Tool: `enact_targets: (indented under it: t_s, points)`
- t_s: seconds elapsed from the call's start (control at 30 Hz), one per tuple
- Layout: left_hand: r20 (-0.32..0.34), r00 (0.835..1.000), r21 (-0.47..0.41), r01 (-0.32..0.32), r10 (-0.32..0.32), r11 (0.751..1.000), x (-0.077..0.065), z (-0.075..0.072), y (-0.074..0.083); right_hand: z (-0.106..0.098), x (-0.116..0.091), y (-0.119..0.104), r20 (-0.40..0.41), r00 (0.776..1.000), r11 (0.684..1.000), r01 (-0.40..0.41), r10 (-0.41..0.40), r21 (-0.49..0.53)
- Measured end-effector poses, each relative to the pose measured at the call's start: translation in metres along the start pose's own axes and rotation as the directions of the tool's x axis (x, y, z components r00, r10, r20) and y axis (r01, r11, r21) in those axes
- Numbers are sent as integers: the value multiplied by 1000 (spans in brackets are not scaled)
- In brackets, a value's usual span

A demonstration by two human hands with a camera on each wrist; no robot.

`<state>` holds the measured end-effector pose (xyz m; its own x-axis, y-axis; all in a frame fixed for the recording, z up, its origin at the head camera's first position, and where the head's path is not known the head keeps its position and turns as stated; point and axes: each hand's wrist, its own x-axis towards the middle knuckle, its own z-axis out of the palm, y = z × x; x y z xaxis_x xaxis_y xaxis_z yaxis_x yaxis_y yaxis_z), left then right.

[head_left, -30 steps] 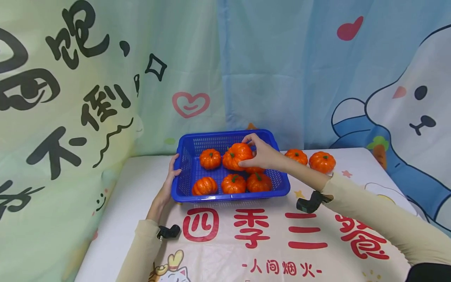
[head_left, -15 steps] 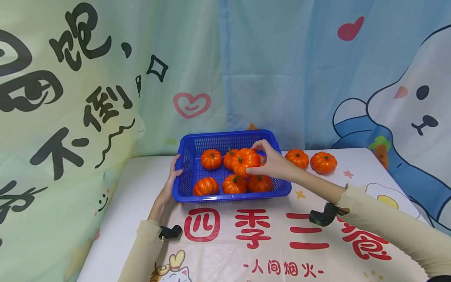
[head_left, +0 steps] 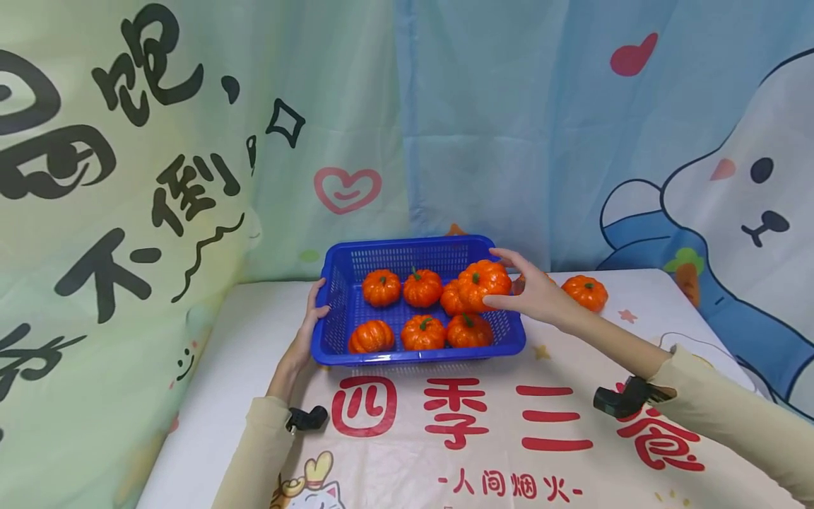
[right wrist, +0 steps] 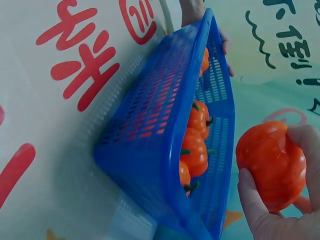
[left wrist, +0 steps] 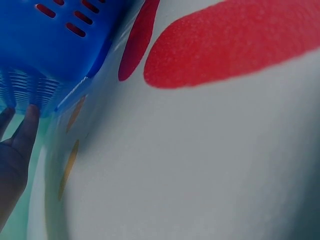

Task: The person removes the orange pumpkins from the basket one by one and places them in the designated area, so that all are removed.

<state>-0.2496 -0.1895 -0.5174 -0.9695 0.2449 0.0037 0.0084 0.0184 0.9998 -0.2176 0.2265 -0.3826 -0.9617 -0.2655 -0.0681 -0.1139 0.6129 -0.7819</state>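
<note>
A blue plastic basket (head_left: pixel 407 358) with slotted walls stands on the table, several small orange pumpkins (head_left: pixel 380 288) inside it. At its left end my left hand (head_left: pixel 308 322) grips the rim, the thumb over the edge. The left wrist view catches part of those fingers (left wrist: pixel 30 120) against the basket wall (left wrist: pixel 45 30). My right hand (head_left: pixel 534 295) holds one glossy orange pumpkin (right wrist: pixel 272 165) between thumb and fingers, raised above the basket's right side. In the head view this pumpkin overlaps another one (head_left: pixel 452 298) lying in the basket.
Right of the basket, a pumpkin (head_left: pixel 584 292) sits on the table, and another beside it is mostly hidden behind my right hand. The printed tablecloth (head_left: pixel 483 424) spreads in front. A patterned curtain (head_left: pixel 483 177) hangs close behind the basket.
My right hand has carried its pumpkin rightward, from the basket's middle to its right side, uncovering a pumpkin in the back row. The left hand and basket have stayed put.
</note>
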Motion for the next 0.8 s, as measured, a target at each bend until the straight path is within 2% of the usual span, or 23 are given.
enact_targets:
  t_s: [0.13, 0.37, 0.5, 0.8]
  points:
    - [5, 1000, 4, -3, 3, 1000, 0, 1, 0, -8, -6, 8, -17, 999, 999, -31, 31, -31]
    - [10, 1000, 8, -5, 5, 1000, 0, 1, 0, -24, -18, 24, -48, 994, 995, -97, 98, 29]
    - [10, 1000, 8, -3, 3, 1000, -1, 1, 0, -35, -22, 37, -77, 991, 994, -107, 107, 11]
    - [-1, 1000, 1, -5, 5, 1000, -1, 1, 1, -55, -26, 67, -197, 967, 986, -168, 163, -7]
